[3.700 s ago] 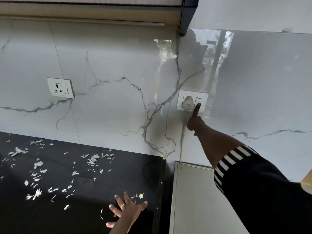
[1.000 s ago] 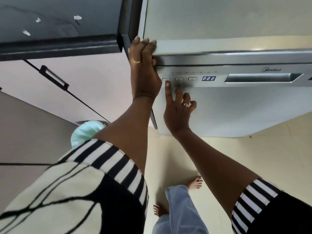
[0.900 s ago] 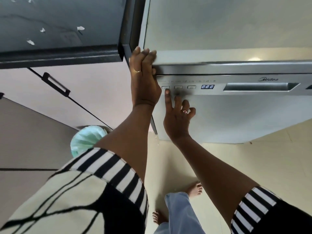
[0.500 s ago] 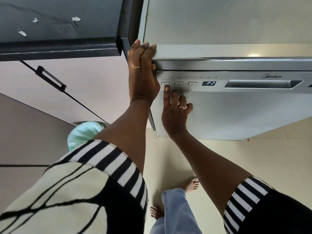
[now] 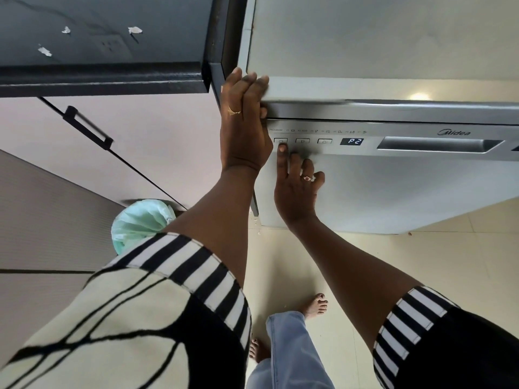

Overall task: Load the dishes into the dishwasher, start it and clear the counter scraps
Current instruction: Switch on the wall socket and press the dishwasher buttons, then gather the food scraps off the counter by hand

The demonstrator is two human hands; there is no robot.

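Note:
The silver dishwasher (image 5: 393,192) stands shut under a grey top, and its display (image 5: 351,141) reads P2. My left hand (image 5: 244,119) rests on the dishwasher's top left corner, with the fingers flat over the top edge and the thumb against the front lip. My right hand (image 5: 297,181) points its straight index finger at the control panel. The fingertip touches just under the power button (image 5: 280,140), and the other fingers are loosely bent. White scraps (image 5: 134,30) lie on the black counter (image 5: 112,77) at the upper left.
A bin lined with a pale green bag (image 5: 140,220) stands on the floor to the left of the dishwasher. Cabinet doors with a black handle (image 5: 87,127) fill the left side. My bare feet are on the cream floor tiles (image 5: 421,262).
Earlier my right hand pressed a wall switch while my left lay on the counter. Within the last second the display went from 888 to P2, and both hands stayed on the dishwasher.

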